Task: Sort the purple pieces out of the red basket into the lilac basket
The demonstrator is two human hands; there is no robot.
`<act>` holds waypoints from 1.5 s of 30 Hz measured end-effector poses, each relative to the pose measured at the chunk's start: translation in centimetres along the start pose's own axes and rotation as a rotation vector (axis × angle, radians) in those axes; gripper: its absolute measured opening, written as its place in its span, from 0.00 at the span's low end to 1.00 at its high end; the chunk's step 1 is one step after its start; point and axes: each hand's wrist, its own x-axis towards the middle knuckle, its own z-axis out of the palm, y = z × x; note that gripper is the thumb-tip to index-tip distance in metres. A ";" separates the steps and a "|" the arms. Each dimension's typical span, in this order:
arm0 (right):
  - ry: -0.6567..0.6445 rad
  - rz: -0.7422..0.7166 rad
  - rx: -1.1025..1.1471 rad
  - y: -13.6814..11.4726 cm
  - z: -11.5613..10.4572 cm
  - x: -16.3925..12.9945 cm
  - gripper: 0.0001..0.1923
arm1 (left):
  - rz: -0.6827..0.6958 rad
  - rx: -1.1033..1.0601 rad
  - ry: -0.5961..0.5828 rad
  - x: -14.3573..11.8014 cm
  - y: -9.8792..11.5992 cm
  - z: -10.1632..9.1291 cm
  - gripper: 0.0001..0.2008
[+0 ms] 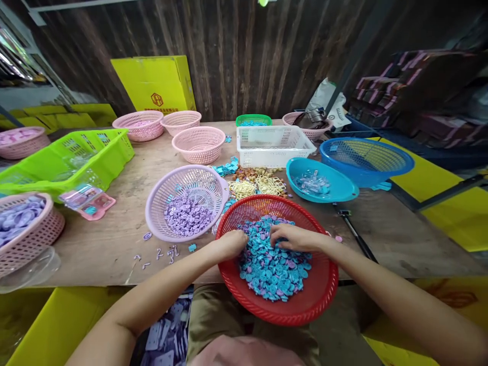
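A red basket (320, 284) at the table's front edge, tilted over my lap, holds a heap of small turquoise round plastic pieces (276, 272) with some purple ones mixed in. My left hand (233, 244) is inside its left side, fingers closed at the edge of the heap; what they hold, if anything, is hidden. On the heap's upper right, my right hand (292, 237) reaches in with bent, parted fingers touching the pieces. Just left stands a lilac basket (156, 203) with purple round pieces (188, 216) in its bottom.
Cream plastic pieces (270, 186) lie behind the red basket. A turquoise bowl (343, 194), blue basket (366, 175) and white crate (272, 157) stand beyond. A black rod (358, 236) lies right. Pink baskets (198, 147) and a lime-green crate (114, 157) are at left.
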 end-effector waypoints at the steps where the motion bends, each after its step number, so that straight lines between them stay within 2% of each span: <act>1: -0.014 0.020 0.022 0.1 -0.1 -1.0 0.12 | 0.011 -0.045 -0.005 0.0 -0.1 -0.2 0.12; 4: -0.016 0.088 0.064 0.2 0.0 -2.9 0.15 | 0.010 -0.254 0.031 0.1 -0.4 -0.8 0.09; 6: 0.026 0.124 0.083 0.2 0.1 -3.6 0.15 | -0.005 -0.544 0.030 0.2 -0.5 -1.0 0.08; 10: 0.198 0.234 0.126 0.2 0.2 -3.7 0.16 | -0.053 -1.343 -0.142 -0.1 -0.8 -1.7 0.11; 13: 0.325 0.288 0.097 0.6 0.4 -3.6 0.16 | -0.084 -1.686 -0.200 -0.3 -1.1 -2.1 0.14; 15: 0.360 0.306 0.074 0.8 0.6 -3.6 0.16 | -0.102 -1.776 -0.218 -0.5 -1.3 -2.1 0.15; 18: 0.344 0.300 0.056 0.7 1.0 -3.9 0.15 | -0.115 -1.828 -0.230 -0.4 -1.6 -1.8 0.15; 21: 0.250 0.301 -0.011 0.0 1.4 -4.4 0.12 | -0.114 -1.868 -0.251 -0.3 -1.8 -1.5 0.16; 24: 0.134 0.394 -0.127 -1.1 2.0 -4.8 0.07 | -0.112 -1.910 -0.277 -0.1 -1.8 -1.4 0.16; 27: 0.073 0.481 -0.232 -2.0 2.6 -4.7 0.06 | -0.131 -1.950 -0.285 0.0 -1.8 -1.5 0.18; 31: 0.079 0.497 -0.295 -2.5 3.0 -4.3 0.07 | -0.156 -1.971 -0.273 0.1 -1.9 -1.5 0.22; 34: 0.050 0.505 -0.287 -2.7 3.0 -4.2 0.07 | -0.189 -1.930 -0.192 0.3 -1.8 -1.7 0.18; 36: 0.029 0.522 -0.276 -2.6 2.9 -4.3 0.08 | -0.229 -1.819 -0.113 0.5 -1.7 -1.8 0.15; 39: 0.068 0.510 -0.235 -2.2 2.9 -4.6 0.07 | -0.242 -1.457 -0.003 1.4 -1.3 -2.1 0.10; 42: 0.124 0.462 -0.144 -1.6 2.8 -4.9 0.05 | -0.178 -0.949 0.102 3.0 -0.6 -2.1 0.09; 45: 0.094 0.435 -0.165 -1.6 2.6 -5.1 0.03 | -0.130 -0.530 0.165 4.9 0.2 -1.9 0.08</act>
